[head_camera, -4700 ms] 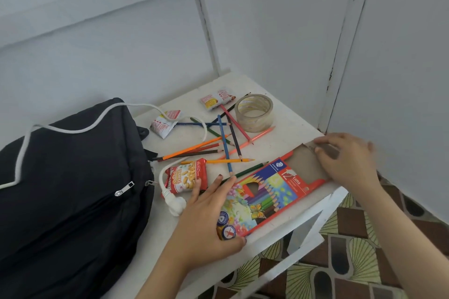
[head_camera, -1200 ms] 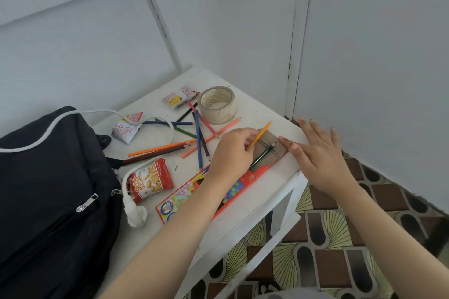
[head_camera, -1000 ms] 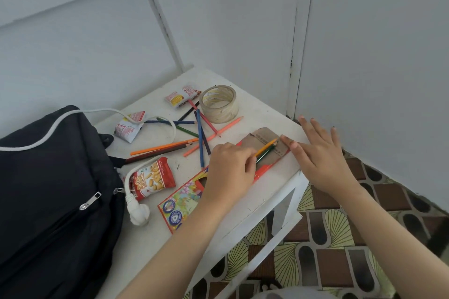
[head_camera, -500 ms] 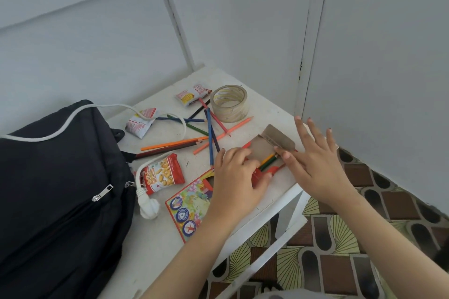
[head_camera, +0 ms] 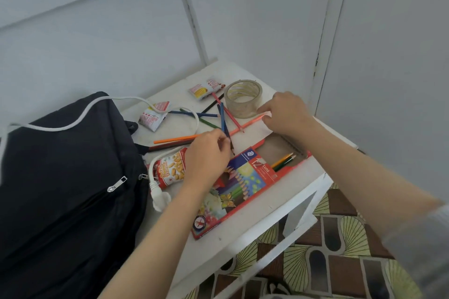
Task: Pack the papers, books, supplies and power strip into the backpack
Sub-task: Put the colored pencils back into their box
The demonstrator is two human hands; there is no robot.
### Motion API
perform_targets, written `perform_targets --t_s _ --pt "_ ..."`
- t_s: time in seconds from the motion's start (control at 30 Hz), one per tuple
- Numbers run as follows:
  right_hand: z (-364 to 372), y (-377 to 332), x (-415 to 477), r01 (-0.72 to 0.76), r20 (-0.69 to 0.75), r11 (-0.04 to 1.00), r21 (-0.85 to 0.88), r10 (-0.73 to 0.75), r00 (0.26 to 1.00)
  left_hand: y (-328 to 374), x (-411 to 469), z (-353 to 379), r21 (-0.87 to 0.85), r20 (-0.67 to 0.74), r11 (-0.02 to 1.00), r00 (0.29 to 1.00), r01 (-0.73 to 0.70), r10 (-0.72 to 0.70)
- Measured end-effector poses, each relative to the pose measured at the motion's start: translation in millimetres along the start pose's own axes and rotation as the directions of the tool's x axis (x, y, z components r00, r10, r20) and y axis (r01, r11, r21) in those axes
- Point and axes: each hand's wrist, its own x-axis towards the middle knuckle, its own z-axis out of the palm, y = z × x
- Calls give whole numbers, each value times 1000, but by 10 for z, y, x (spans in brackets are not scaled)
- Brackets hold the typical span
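Gathering loose coloured pencils back into the pencil box point(head_camera: 243, 184) looks like the step in hand; nothing on the worktop point(head_camera: 245, 223) has gone into the backpack point(head_camera: 68, 177) yet.

Hands: left hand point(head_camera: 209, 155), fingers narrow, pinching the lower end of a dark pencil point(head_camera: 230, 144) just above the box. Right hand point(head_camera: 288, 114), fingers curled down, tips closed on the far end of a salmon pencil point(head_camera: 250, 124) beside the tape roll point(head_camera: 243, 98).

Method notes (judgement):
- Lift each pencil clear of the crossed pile. The dark one lies against a blue pencil point(head_camera: 222, 116), and dragging it would scatter the rest.
- Turn the points the same way as the two pencils point(head_camera: 283, 161) already in the box mouth, then slide them in flat.
- The box sits near the worktop's front edge, so one hand should pin it while the other feeds.
- Close the flap before packing, or the pencils will spill inside the bag.

Box: flat red card sleeve with a bright pencil-and-butterfly print, lying diagonally. Its flap end is open toward the right, showing the brown inside. It looks light and easily crushed.

Backpack: black and soft, lying at the left with its zip apparently closed.

Power strip: only the white cord point(head_camera: 192, 116) and plug point(head_camera: 159, 198) are visible, the cord running across the bag. A snack packet point(head_camera: 170, 170) touches the plug.
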Motion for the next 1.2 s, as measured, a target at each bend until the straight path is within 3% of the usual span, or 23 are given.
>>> perform_targets --t_s 0.07,0.23,0.3,0.4,0.5,0.57,0.63,0.7,0.77,0.9,1.03,1.2 --pt "8 -23 80 -13 48 1000 -25 15 999 -13 48 -14 39 52 999 999 -18 16" --pt "-32 65 122 38 64 999 -38 -36 997 -101 158 -19 26 146 961 952 -276 269" --pt "-59 118 87 47 94 996 70 -54 994 -111 194 -26 47 149 939 932 -341 331" --pt "-157 205 -20 -42 112 926 376 0 994 -101 231 -18 87 115 906 907 -415 405" --pt "-280 266 -148 -110 78 738 666 77 994 -148 232 34 59 6 871 872 -488 489" --pt "-350 281 -246 -103 33 509 855 146 989 -180 222 61 -30 -65 871 871 -490 487" --pt "-403 305 -337 -52 -36 292 955 286 958 -173 220 44 -175 -112 883 900 -435 421" --pt "-448 332 -424 -13 -74 203 979 413 908 -123 220 -10 -287 -177 870 915 -401 364" --pt "-476 347 -516 -1 -95 205 979 456 885 -47 231 -83 -317 -275 855 903 -410 330" --pt "-427 368 -643 -45 -155 372 927 488 859 156 234 -241 -436 -414 799 881 -413 229" --pt "-299 395 -691 -121 -136 459 880 489 862 359 197 -362 -640 -419 680 905 -357 81" --pt "-135 465 -770 -185 -111 597 781 424 899 463 142 -389 -702 -401 630 915 -332 34"
